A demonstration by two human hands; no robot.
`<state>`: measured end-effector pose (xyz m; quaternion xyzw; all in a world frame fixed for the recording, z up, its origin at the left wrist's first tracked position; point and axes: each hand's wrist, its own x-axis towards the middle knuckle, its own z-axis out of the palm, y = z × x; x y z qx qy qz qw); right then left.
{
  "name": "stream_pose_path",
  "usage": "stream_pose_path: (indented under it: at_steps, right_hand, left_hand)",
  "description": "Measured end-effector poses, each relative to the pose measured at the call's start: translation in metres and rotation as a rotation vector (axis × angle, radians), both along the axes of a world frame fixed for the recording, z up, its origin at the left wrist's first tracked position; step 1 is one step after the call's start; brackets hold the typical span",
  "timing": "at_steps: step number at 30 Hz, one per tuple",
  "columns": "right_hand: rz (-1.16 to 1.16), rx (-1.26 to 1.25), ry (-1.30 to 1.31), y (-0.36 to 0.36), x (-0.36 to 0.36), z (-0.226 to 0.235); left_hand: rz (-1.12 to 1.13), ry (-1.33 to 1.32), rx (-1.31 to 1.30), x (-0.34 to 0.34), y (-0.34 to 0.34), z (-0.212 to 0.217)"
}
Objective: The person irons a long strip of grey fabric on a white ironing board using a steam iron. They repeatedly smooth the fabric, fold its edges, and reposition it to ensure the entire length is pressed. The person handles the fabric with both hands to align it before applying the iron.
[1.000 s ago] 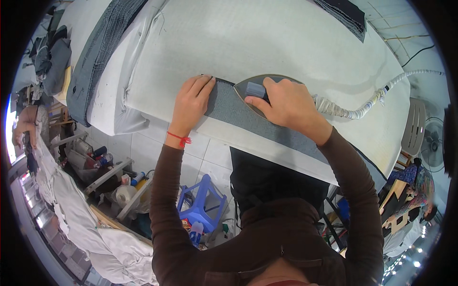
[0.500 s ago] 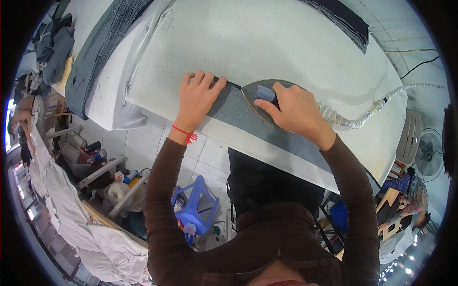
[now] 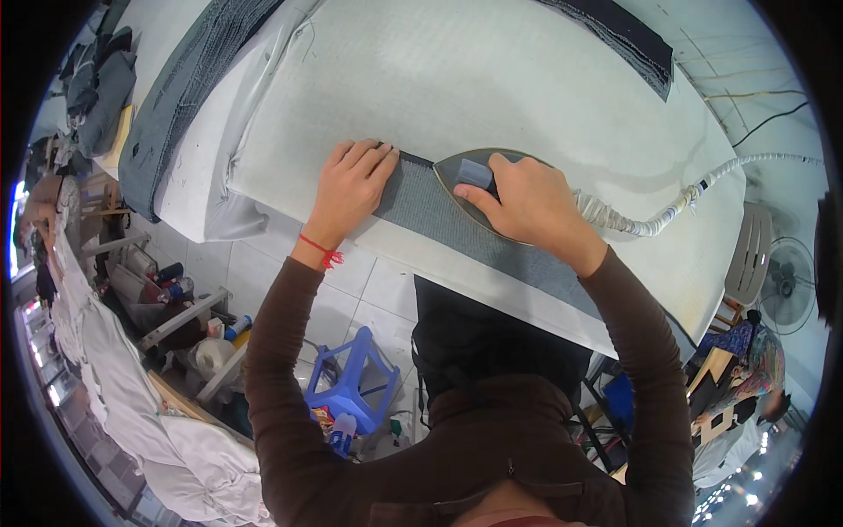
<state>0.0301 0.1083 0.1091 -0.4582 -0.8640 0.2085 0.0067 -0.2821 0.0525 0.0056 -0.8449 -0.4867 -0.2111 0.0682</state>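
My right hand (image 3: 538,205) is wrapped round the grip of a clothes iron (image 3: 458,179), thumb along its grey-blue front. The iron rests on a long strip of grey denim (image 3: 419,195) with a dark upper edge, its pointed tip toward my left hand. The strip runs along the near edge of the pale padded ironing table (image 3: 378,79). At the strip's left end my left hand (image 3: 349,187) is closed with bent fingers, holding the cloth by its dark edge; the fingertips partly hide that end. A wrapped hose (image 3: 645,224) trails from the iron to the right.
Stacked grey denim pieces (image 3: 180,105) lie at the left, with more dark pieces (image 3: 628,42) at the far right edge. A blue plastic stool (image 3: 356,378) stands on the tiled floor below. A standing fan (image 3: 788,285) is at the right, near another person (image 3: 762,364).
The iron and my right hand have slid slightly left. My left hand has also shifted left and a little down, still at the strip's end.
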Motion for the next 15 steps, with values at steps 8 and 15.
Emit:
stream_pose_path:
  at_steps: [8, 15]
  right_hand:
    - [0.012, -0.069, -0.065, 0.009, -0.012, 0.005]
    - [0.043, -0.05, -0.052, 0.016, -0.018, 0.001]
  left_hand:
    - [0.029, -0.141, -0.082, -0.002, -0.015, -0.003]
    - [0.107, -0.208, -0.031, 0.0, -0.015, -0.005]
